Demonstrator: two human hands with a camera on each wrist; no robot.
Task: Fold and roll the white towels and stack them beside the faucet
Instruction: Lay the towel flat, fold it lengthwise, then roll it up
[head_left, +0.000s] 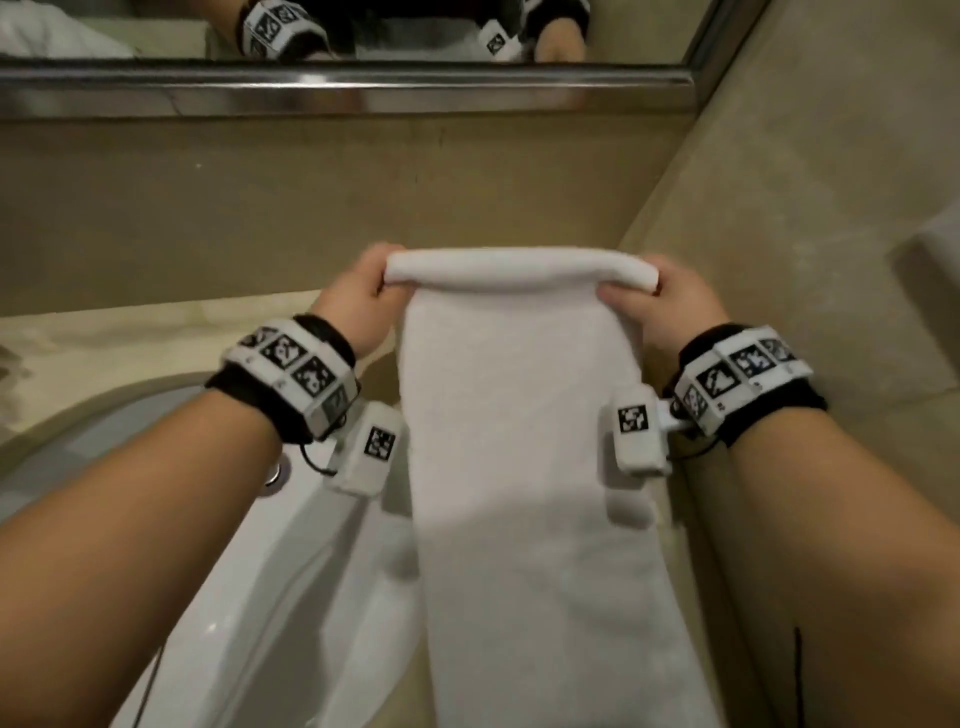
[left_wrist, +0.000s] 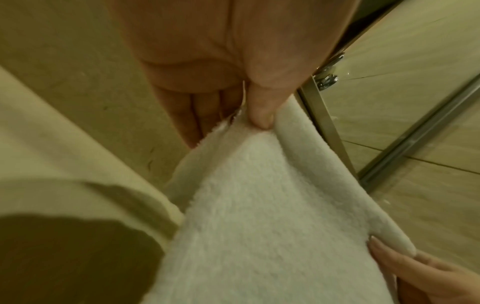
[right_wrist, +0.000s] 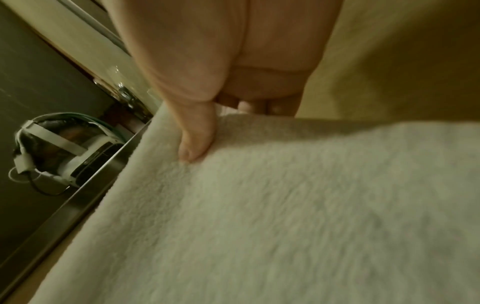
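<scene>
A long white towel (head_left: 519, 441) folded into a narrow strip lies on the beige counter, running from the near edge toward the wall. Its far end is curled into a small roll (head_left: 519, 270). My left hand (head_left: 366, 291) pinches the roll's left end, thumb on the near side and fingers behind (left_wrist: 257, 115). My right hand (head_left: 660, 299) pinches the right end the same way, thumb pressed into the terry cloth (right_wrist: 194, 148). The towel (right_wrist: 285, 205) fills the right wrist view. No faucet shows in any view.
A white sink basin (head_left: 260, 545) with a chrome overflow ring (head_left: 274, 474) lies left of the towel. The beige wall (head_left: 260, 218) and a mirror with a metal frame (head_left: 337, 88) rise behind. A side wall (head_left: 805, 234) closes in on the right.
</scene>
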